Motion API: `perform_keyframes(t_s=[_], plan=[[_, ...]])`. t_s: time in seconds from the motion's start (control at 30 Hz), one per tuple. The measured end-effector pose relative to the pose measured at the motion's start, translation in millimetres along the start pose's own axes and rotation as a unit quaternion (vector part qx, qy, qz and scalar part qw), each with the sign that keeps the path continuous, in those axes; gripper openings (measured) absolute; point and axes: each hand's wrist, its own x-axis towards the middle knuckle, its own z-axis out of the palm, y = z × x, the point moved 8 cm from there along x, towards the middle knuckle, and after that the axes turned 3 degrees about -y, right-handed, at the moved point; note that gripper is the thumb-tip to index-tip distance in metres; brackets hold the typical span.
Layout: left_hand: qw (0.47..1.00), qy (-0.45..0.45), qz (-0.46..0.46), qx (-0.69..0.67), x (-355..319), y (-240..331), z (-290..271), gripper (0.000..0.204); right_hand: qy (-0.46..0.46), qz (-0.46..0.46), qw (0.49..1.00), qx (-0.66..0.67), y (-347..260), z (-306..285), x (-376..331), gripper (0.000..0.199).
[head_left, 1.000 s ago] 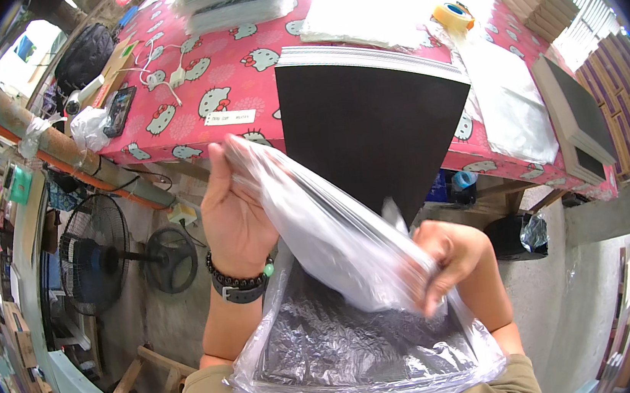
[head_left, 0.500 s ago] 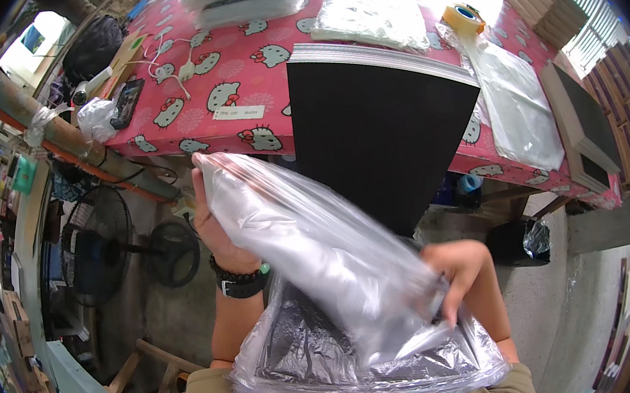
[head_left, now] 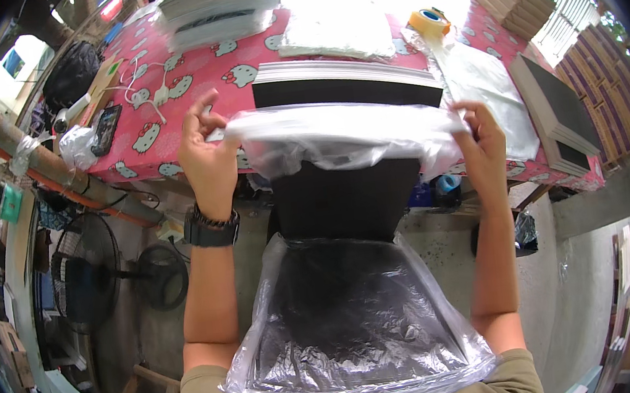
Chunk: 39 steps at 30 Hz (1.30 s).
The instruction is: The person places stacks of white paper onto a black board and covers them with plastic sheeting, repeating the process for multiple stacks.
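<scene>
From the plastic-wrapped black rectangular pack (head_left: 358, 315), the left hand (head_left: 208, 162) at eleven o'clock and right hand (head_left: 484, 140) at one pinch opposite ends of thin translucent plastic film (head_left: 339, 129) at twelve, crossing a white-edged black rectangular stack (head_left: 346, 201).

Strong daylight floods the far side, bleaching the back of the pink bench (head_left: 209, 66) to white, while the floor (head_left: 438, 268) below sits in dimmer shade. Highlights glint on the crinkled lower wrap (head_left: 377, 351); motion blurs the raised plastic film (head_left: 346, 126). Straight lines bow toward the dark fisheye border.
</scene>
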Motion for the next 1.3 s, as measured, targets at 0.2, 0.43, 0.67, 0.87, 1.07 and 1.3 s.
perform_keyframes(t_s=[0.2,0.43,0.67,0.87,1.07,1.3], plan=[[0.902,-0.090,0.221,0.360,14,37,30,0.034,-0.083,-0.019,0.974,-0.208,14,12,6,0.041],[0.886,-0.035,0.291,0.358,-18,78,7,0.027,0.048,-0.076,0.987,-0.136,-4,-3,-9,0.039],[0.812,-0.210,-0.385,-0.385,-35,14,23,0.015,-0.035,0.291,0.818,0.495,30,5,-46,0.016],[0.852,-0.363,-0.330,-0.182,-82,-55,16,0.031,-0.086,0.336,0.823,0.449,98,25,-101,0.026],[0.851,-0.401,-0.340,-0.008,-176,-165,18,0.025,-0.113,0.426,0.731,0.521,173,69,-195,0.010],[0.884,-0.239,-0.254,0.311,-257,-252,4,0.037,-0.015,0.358,0.933,0.032,273,118,-237,0.028]])
